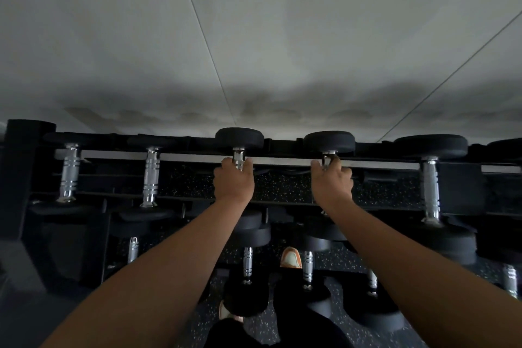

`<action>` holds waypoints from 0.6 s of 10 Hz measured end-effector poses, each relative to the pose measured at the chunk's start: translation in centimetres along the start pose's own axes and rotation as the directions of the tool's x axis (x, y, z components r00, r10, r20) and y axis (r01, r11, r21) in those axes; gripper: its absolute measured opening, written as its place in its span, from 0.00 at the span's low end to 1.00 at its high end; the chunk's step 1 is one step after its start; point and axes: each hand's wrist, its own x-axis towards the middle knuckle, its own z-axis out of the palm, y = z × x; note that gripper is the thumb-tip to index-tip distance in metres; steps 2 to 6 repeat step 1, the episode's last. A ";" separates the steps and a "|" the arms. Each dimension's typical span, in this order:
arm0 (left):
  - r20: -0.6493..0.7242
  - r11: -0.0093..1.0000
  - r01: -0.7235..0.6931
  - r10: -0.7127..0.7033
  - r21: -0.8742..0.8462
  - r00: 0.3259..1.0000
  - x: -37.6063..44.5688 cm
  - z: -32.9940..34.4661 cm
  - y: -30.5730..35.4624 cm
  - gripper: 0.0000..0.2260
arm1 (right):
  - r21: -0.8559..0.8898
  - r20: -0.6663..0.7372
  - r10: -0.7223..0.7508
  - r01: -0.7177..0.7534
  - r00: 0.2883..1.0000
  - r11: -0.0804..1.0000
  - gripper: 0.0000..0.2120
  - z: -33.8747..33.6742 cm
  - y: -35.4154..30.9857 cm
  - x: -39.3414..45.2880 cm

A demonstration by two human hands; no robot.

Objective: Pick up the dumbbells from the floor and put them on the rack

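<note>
Two black dumbbells with chrome handles lie across the top tier of the rack (282,161). My left hand (234,181) is closed around the handle of the left dumbbell (239,137). The right dumbbell (329,141) has its handle gripped by my right hand (332,182). Both far heads sit behind the rack's silver rail; the near heads are hidden under my forearms. Each handle is mostly covered by fingers.
More dumbbells rest on the same tier at the left (69,175), (151,176) and right (430,186). A lower tier holds several more (248,263). A white wall (254,37) stands behind. My shoe (291,257) is on the speckled floor (350,263) below.
</note>
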 end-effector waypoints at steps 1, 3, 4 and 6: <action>-0.013 0.991 -0.126 0.125 -0.050 0.992 -0.2 -1.7 0.3 0.21 | 0.029 -0.016 -0.095 0.095 0.995 0.995 0.30 0.0 -0.9 -1.7; -0.013 0.991 -0.126 0.125 -0.050 0.992 -0.2 -1.7 0.3 0.21 | 0.029 -0.016 -0.095 0.095 0.995 0.995 0.30 0.0 -0.9 -1.7; -0.013 0.991 -0.126 0.125 -0.050 0.992 -0.2 -1.7 0.3 0.21 | 0.029 -0.016 -0.095 0.095 0.995 0.995 0.30 0.0 -0.9 -1.7; -0.013 0.991 -0.126 0.125 -0.050 0.992 -0.2 -1.7 0.3 0.21 | 0.029 -0.016 -0.095 0.095 0.995 0.995 0.30 0.0 -0.9 -1.7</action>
